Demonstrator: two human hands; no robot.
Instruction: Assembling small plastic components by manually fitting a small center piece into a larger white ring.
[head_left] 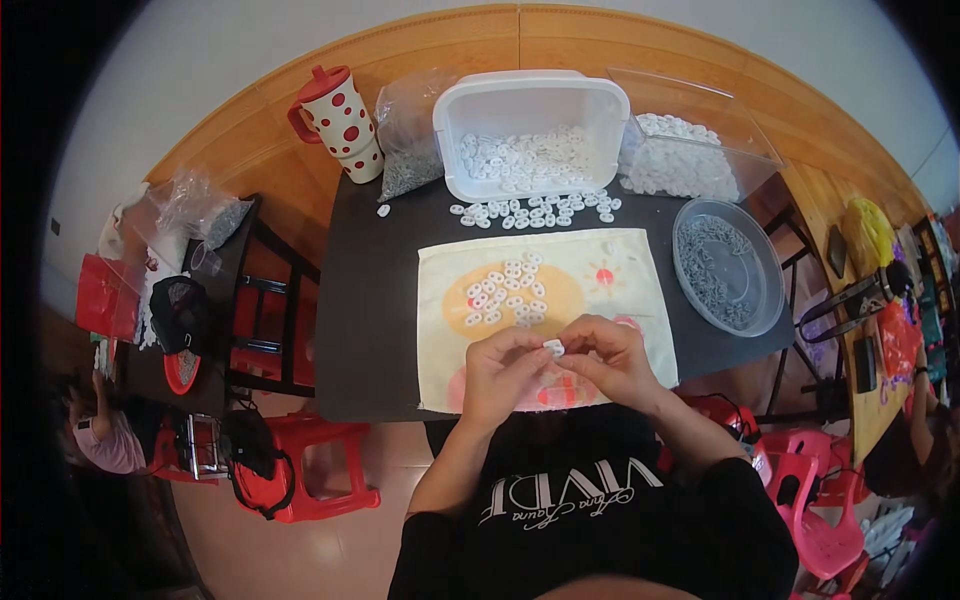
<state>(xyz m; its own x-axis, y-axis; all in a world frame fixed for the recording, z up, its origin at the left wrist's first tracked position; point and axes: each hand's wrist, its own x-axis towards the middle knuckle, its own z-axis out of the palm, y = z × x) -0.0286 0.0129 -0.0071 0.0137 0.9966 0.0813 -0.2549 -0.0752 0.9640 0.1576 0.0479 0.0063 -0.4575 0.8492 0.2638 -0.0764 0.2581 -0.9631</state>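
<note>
White piece (553,348), small, at centre frame, above the near half of a pale printed cloth (435,350). Left hand (500,372) comes from the lower centre, right hand (612,355) from the lower right; both grips closed on the piece, thumb and forefinger pinching from either side. Fingertips hide most of it; cannot tell whether a metal bit is pinched in with it.

Beyond the hands on the cloth: loose cluster of white oval pieces (505,290), some showing two openings. More ovals strewn (535,213) on the dark surface (365,330), before a white tub (530,84) tipped toward the wearer, upper centre. Round clear tray (777,290) of grey metal bits (715,265), right of the cloth.

On handling, judged from the pose: one pinch should steady the piece by its edges while the other does the fine work. Better to turn it until the openings face up, press straight rather than aslant, and ease off if it binds. Working low over the cloth seems wise; a slip would land softly, though close enough to the cluster to get mixed in.
</note>
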